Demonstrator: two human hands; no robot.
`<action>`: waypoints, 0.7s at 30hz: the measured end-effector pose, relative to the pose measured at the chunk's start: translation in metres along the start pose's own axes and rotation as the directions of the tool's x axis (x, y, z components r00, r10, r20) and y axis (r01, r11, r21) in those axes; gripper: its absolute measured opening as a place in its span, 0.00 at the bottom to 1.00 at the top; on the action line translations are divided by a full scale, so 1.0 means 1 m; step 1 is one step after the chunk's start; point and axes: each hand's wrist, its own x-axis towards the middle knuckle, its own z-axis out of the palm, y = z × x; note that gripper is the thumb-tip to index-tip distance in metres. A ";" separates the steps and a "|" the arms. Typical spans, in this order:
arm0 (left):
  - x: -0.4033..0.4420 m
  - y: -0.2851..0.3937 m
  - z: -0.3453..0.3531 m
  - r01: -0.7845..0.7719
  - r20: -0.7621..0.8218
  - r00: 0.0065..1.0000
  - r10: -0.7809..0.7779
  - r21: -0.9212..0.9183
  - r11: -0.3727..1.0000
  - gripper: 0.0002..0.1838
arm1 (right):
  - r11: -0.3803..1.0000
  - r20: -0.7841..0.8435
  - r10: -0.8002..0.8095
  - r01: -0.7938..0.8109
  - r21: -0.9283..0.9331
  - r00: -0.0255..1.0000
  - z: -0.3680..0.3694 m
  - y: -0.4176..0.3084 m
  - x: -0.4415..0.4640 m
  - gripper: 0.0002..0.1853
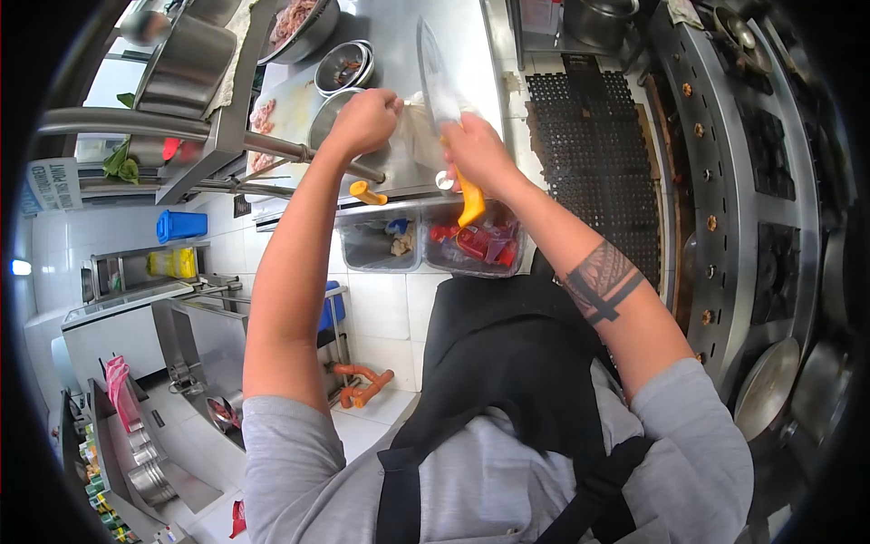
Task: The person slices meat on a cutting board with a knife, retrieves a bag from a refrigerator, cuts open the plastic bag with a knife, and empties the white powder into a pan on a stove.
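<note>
- Right hand [478,152]: clamped around the knife [434,68], its yellow handle passing down through the grip; the blade extends away from the body, above the counter [462,36].
- Left hand [364,122]: fingers curled together, over the near side of the steel bowl [325,116]; whether anything lies inside the curl cannot be told.
- The two hands: apart, with pale plastic [415,131] on the counter between them.
- White item [444,180]: small and round, just beside the right hand's fingers; its exact nature is unclear.
- Small bowls [341,67]: nested, beyond the steel bowl, with dark reddish contents.
- Large bowl [316,34]: at the far left of the counter, filled with pink meat [292,20].
- Cutting board [294,102]: pale, left of the steel bowl, bearing meat pieces [263,118] along its left side.
- Orange-yellow handle [368,192]: near the counter's front edge, below the left hand; what it belongs to cannot be told.
- Left bin [381,261]: at the counter's front edge, containing pale scraps and something blue.
- Right bin [471,267]: beside the left bin, beneath the knife's handle, containing red packaging [474,242].
- Surroundings: black perforated mat [594,136] on the floor at right, alongside a stove [725,163].
</note>
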 end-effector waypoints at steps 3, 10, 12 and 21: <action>0.001 0.004 -0.005 -0.017 -0.007 1.000 0.017 0.037 0.999 0.17 | 0.999 -0.021 -0.023 0.022 -0.031 1.000 0.012 -0.014 0.008 0.15; 0.010 0.011 -0.010 -0.078 -0.020 0.996 0.081 0.122 0.989 0.16 | 0.992 -0.094 -0.068 0.057 -0.110 0.993 0.033 -0.006 0.004 0.18; 0.010 0.007 -0.009 -0.103 -0.045 0.993 0.108 0.107 0.989 0.15 | 0.994 -0.085 -0.074 0.066 -0.088 0.994 0.044 0.008 -0.014 0.18; 0.000 0.008 -0.012 -0.112 -0.063 0.991 0.116 0.067 0.991 0.14 | 0.985 -0.161 -0.168 0.160 -0.057 0.973 0.065 0.012 0.011 0.17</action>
